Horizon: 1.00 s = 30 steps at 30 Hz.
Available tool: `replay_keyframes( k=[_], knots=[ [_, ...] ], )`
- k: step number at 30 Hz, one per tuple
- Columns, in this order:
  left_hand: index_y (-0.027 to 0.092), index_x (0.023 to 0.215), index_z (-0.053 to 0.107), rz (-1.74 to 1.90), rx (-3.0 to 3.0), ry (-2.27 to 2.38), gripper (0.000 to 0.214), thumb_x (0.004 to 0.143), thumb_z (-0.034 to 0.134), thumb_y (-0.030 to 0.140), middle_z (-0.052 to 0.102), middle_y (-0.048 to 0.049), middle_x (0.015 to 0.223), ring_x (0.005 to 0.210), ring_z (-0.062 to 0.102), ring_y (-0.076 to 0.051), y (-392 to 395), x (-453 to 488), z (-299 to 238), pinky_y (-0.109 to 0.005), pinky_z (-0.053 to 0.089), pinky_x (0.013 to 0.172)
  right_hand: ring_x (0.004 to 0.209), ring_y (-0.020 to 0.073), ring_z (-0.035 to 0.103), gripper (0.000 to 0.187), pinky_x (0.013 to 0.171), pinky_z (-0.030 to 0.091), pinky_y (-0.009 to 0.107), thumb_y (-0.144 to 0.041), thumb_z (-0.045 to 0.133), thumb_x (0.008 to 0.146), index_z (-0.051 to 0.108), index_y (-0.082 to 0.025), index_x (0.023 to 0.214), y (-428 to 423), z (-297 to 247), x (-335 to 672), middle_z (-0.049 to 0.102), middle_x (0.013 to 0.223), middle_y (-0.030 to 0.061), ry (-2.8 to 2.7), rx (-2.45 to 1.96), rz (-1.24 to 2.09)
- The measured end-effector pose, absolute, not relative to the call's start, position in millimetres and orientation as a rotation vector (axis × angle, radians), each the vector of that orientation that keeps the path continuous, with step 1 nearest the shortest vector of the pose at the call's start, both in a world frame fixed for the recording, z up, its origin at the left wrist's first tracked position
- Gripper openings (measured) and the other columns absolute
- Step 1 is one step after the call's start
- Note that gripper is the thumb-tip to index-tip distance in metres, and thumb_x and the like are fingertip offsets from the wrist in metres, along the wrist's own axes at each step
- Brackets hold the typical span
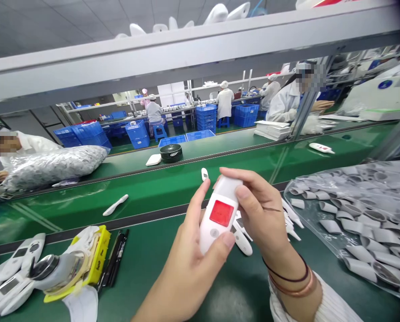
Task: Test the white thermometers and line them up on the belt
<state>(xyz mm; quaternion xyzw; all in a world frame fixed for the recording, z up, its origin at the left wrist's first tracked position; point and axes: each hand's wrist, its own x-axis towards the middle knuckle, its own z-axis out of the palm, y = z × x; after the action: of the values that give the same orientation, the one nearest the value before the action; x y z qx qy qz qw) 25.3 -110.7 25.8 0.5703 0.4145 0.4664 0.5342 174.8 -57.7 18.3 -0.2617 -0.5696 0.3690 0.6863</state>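
Note:
In my left hand (200,259) is a white digital thermometer (206,235), tilted, with its square screen glowing red. The left thumb lies beside the round button below the screen. My right hand (260,205) pinches the pale grey cap (227,185) at the thermometer's upper end between thumb and fingers. The cap sits against the body; whether it is fully seated I cannot tell. Behind my hands, more white thermometers (242,241) lie on the green bench, partly hidden. A clear plastic bag of loose grey caps (364,223) spreads out to the right.
Several thermometers (15,268) are heaped at left beside a yellow tray (101,255) holding a jar (57,270). Black pens (116,259) lie by the tray. A green conveyor belt (159,188) carries spaced white devices. Co-workers sit beyond, and a metal shelf beam (186,49) crosses overhead.

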Motion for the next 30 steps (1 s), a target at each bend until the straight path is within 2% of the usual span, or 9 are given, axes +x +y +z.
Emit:
replay_keyframes(
  k=[2, 4, 6, 8, 11, 13, 15, 19, 30],
  knots=[
    [0.043, 0.16, 0.028, 0.997, 1.371, 0.909, 0.068, 0.099, 0.057, 0.047, 0.069, -0.0004, 0.086, 0.071, 0.056, -0.017, -109, 19, 24, -0.027, 0.046, 0.067, 0.066, 0.0142, 0.059, 0.026, 0.055, 0.05, 0.025, -0.046, 0.071, 0.091, 0.078, -0.028, 0.108, -53, 18, 179, 0.07, 0.087, 0.0033, -1.272, -0.558, 0.884],
    [0.043, 0.161, 0.024, 0.944, 1.364, 0.869, 0.066, 0.101, 0.051, 0.046, 0.067, 0.0, 0.083, 0.072, 0.054, -0.017, -106, 15, 25, -0.028, 0.045, 0.069, 0.065, 0.014, 0.058, 0.03, 0.054, 0.05, 0.025, -0.047, 0.073, 0.088, 0.077, -0.028, 0.111, -48, 19, 187, 0.069, 0.09, 0.0034, -1.324, -0.535, 0.945],
    [0.042, 0.16, 0.023, 0.935, 1.347, 0.856, 0.065, 0.101, 0.052, 0.043, 0.065, 0.0003, 0.086, 0.073, 0.055, -0.017, -102, 15, 26, -0.029, 0.046, 0.072, 0.065, 0.0131, 0.058, 0.031, 0.054, 0.049, 0.023, -0.045, 0.074, 0.087, 0.076, -0.028, 0.113, -43, 20, 197, 0.069, 0.091, 0.0033, -1.385, -0.509, 1.009],
    [0.038, 0.154, 0.03, 0.893, 1.38, 0.875, 0.058, 0.101, 0.052, 0.041, 0.064, -0.0012, 0.097, 0.083, 0.059, -0.019, -100, 18, 29, -0.029, 0.049, 0.074, 0.07, 0.0136, 0.06, 0.026, 0.057, 0.05, 0.022, -0.043, 0.073, 0.089, 0.077, -0.027, 0.11, -39, 20, 205, 0.069, 0.092, 0.0034, -1.45, -0.49, 1.057],
    [0.028, 0.125, 0.051, 0.819, 1.54, 1.02, 0.028, 0.099, 0.055, 0.039, 0.063, -0.0018, 0.103, 0.09, 0.059, -0.019, -98, 26, 32, -0.029, 0.047, 0.075, 0.079, 0.0151, 0.063, 0.022, 0.064, 0.052, 0.023, -0.04, 0.07, 0.092, 0.077, -0.027, 0.109, -35, 18, 212, 0.068, 0.093, 0.0037, -1.522, -0.474, 1.049],
    [0.025, 0.102, 0.053, 0.8, 1.642, 1.159, 0.019, 0.095, 0.062, 0.04, 0.062, 0.0008, 0.092, 0.079, 0.056, -0.017, -97, 30, 32, -0.027, 0.041, 0.067, 0.077, 0.0152, 0.061, 0.026, 0.063, 0.051, 0.024, -0.042, 0.069, 0.093, 0.076, -0.026, 0.112, -33, 16, 213, 0.067, 0.092, 0.0039, -1.537, -0.473, 1.043],
    [0.024, 0.09, 0.048, 0.819, 1.707, 1.296, 0.026, 0.09, 0.067, 0.043, 0.058, 0.0037, 0.079, 0.068, 0.051, -0.016, -97, 33, 30, -0.026, 0.034, 0.06, 0.076, 0.0151, 0.061, 0.029, 0.063, 0.051, 0.024, -0.044, 0.07, 0.091, 0.076, -0.026, 0.113, -32, 15, 211, 0.067, 0.091, 0.004, -1.544, -0.458, 1.054],
    [0.025, 0.082, 0.042, 0.919, 1.784, 1.463, 0.034, 0.09, 0.064, 0.05, 0.048, 0.0063, 0.067, 0.057, 0.044, -0.015, -94, 36, 23, -0.025, 0.028, 0.053, 0.078, 0.0143, 0.063, 0.029, 0.066, 0.053, 0.023, -0.044, 0.072, 0.091, 0.075, -0.025, 0.113, -31, 15, 207, 0.069, 0.093, 0.0036, -1.559, -0.407, 1.073],
    [0.025, 0.077, 0.044, 1.025, 1.863, 1.46, 0.029, 0.092, 0.061, 0.044, 0.05, 0.0055, 0.065, 0.055, 0.045, -0.014, -94, 36, 20, -0.024, 0.03, 0.051, 0.075, 0.0153, 0.063, 0.039, 0.063, 0.054, 0.024, -0.054, 0.073, 0.087, 0.074, -0.024, 0.113, -29, 12, 205, 0.069, 0.093, 0.0047, -1.561, -0.449, 1.046]
  ],
)
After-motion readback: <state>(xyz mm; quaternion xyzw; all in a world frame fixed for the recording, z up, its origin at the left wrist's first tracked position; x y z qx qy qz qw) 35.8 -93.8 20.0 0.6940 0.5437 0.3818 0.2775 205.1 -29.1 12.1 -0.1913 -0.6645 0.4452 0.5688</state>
